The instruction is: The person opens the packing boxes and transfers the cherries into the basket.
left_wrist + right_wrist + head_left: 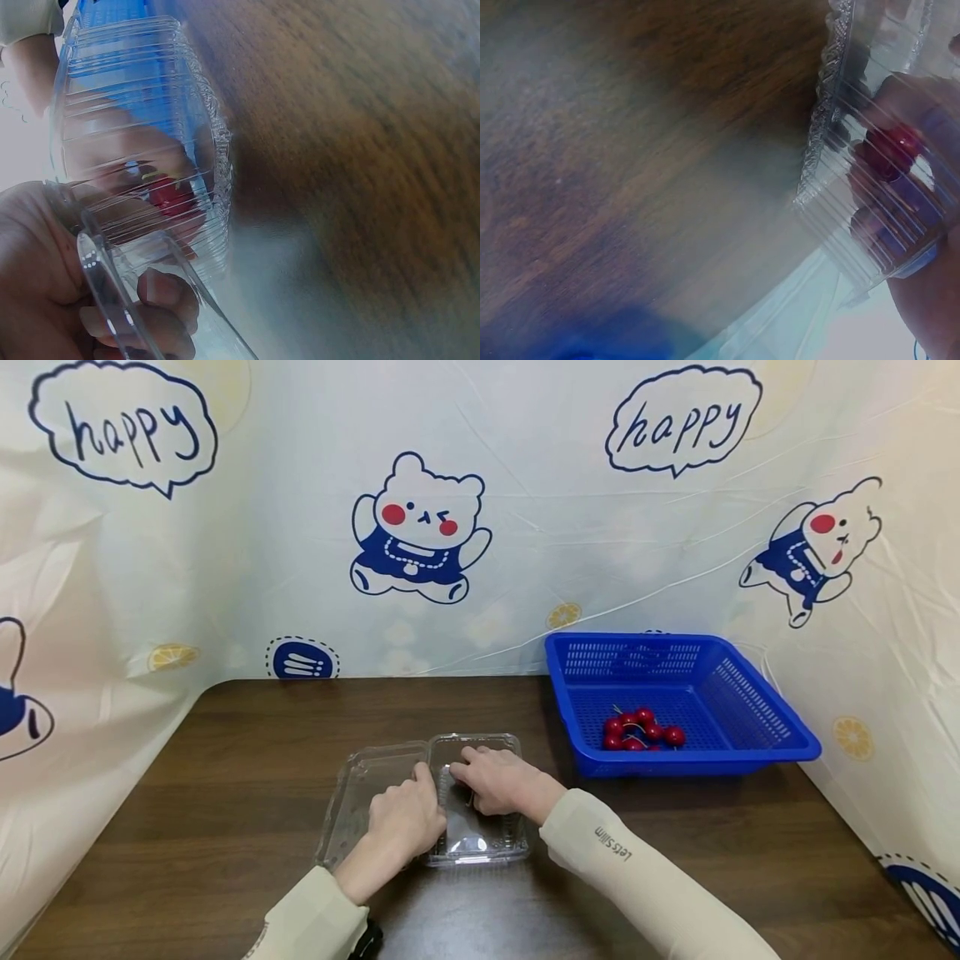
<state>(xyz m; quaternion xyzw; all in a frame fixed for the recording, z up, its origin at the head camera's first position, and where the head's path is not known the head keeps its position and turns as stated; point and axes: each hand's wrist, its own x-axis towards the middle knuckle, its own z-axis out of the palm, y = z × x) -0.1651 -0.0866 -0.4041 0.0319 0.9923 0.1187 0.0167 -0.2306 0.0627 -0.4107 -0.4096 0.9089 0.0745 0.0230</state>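
Note:
A clear plastic clamshell box (477,861) lies opened out on the table, its lid (352,785) folded to the left. My left hand (405,817) grips the box where lid and base meet, and the left wrist view shows its fingers curled at the plastic edge. Down inside the base, my right hand (501,779) holds a red cherry (168,196) in its fingers. Through the ribbed wall the same cherry (892,152) shows in the right wrist view. From above, the back of the right hand hides the cherry.
A blue plastic basket (693,767) stands to the right of the box, with several red cherries (652,732) on its floor. Brown wood-grain table (247,793) extends around the box. A printed cloth (300,527) hangs behind and along the sides.

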